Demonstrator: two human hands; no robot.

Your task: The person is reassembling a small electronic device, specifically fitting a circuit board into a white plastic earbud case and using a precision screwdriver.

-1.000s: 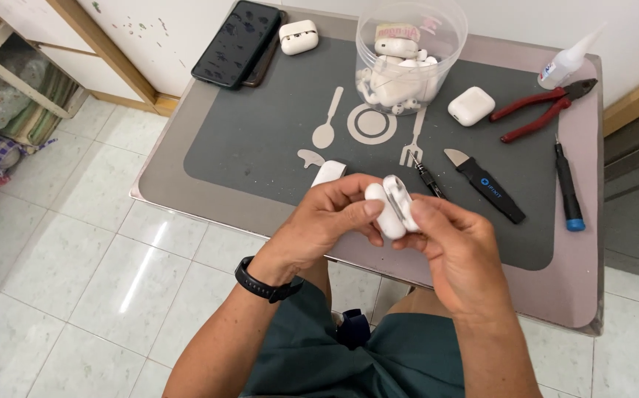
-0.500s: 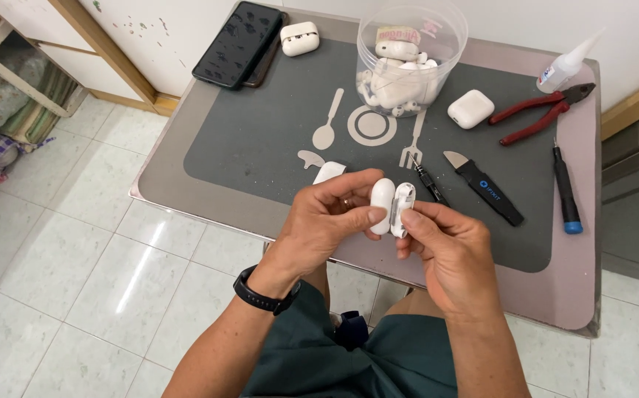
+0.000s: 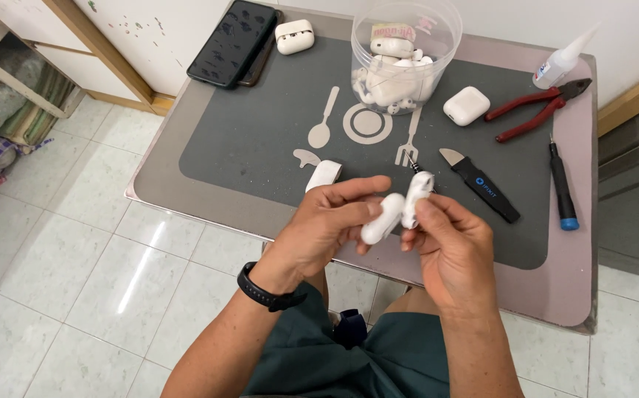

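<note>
**Two hands on an open white earbud case, above the table's near edge**

Left hand (image 3: 327, 228), with a black wristband (image 3: 264, 289): fingers curled shut around the lower half of a white earbud case (image 3: 382, 218), thumb along its top. Right hand (image 3: 452, 247): thumb and forefinger pinched on the case's raised lid (image 3: 417, 197); remaining fingers folded in. The case is held off the surface, over the near rim of the grey mat (image 3: 260, 147).

On the table (image 3: 592, 295): a clear plastic tub (image 3: 406, 55) of white parts at the far side, a closed white case (image 3: 467, 105) just right of it, red-handled pliers (image 3: 537, 110), a glue bottle (image 3: 563, 60), a black pry tool (image 3: 481, 184), a blue-tipped screwdriver (image 3: 561, 188). Far left: dark phones (image 3: 234, 43), stacked, beside another white case (image 3: 294, 36). Small white piece (image 3: 324, 175) lies just beyond the left fingers.
</note>
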